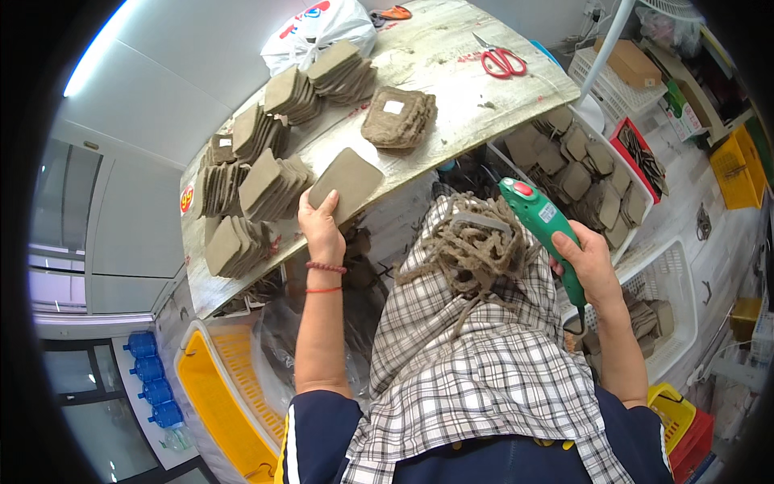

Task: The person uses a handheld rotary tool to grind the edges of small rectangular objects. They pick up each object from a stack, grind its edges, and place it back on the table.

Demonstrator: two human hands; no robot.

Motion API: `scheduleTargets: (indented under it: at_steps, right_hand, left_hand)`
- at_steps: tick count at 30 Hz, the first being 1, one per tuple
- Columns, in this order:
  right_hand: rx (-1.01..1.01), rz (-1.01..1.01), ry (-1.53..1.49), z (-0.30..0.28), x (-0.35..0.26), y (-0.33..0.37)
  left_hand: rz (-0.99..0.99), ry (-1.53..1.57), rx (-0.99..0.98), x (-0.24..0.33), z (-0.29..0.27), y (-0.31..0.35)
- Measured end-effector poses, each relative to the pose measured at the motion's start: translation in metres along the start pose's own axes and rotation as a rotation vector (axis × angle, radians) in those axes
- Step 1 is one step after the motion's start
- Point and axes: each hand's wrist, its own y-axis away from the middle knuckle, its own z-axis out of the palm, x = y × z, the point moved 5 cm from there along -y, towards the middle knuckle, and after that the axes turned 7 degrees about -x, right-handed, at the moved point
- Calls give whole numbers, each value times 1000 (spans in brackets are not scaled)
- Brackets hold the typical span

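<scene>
My left hand (324,230) grips a flat, brown, rounded-square pad (348,179) by its lower left corner, thumb on top, at the table's near edge. My right hand (592,266) is wrapped around a green corded handheld power tool (545,216) with a red button. The tool points up and away, apart from the pad; its exact kind is unclear. A tangle of brown trimmed strips (476,250) lies on the checked apron (476,363) over my lap. Left of the held pad stand several leaning stacks of similar pads (270,187).
On the wooden table (451,48) lie a rough-edged pad pile (397,123) with a white label, red-handled scissors (503,62) and a white plastic bag (318,36). Baskets of pads (576,173) stand at right. A yellow basket (218,395) sits at lower left.
</scene>
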Motion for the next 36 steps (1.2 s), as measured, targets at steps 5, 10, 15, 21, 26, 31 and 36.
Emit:
scheduleTargets:
  at_steps: [5,10,15,21,26,31,36]
  right_hand:
    - [33,1,16,-9,6,5]
    - [82,9,50,-16,12,16]
    - [72,46,-18,-13,16,17]
    - [71,39,-70,-6,12,18]
    - [99,14,-32,-2,9,12]
    - [148,-79,-35,12,-10,7]
    - [202,-141,1,20,-18,8]
  left_hand:
    - [126,-721,276,-25,14,-7]
    - [534,-1415,309,9,84,16]
    - [535,-1415,-12,-3,138,-54]
    - [196,-1522,-245,-20,152,-93]
    - [319,-1214,-37,1,132,-102]
    - [164,276,-72,35,149,-37]
    - [-64,837,-193,16,203,28]
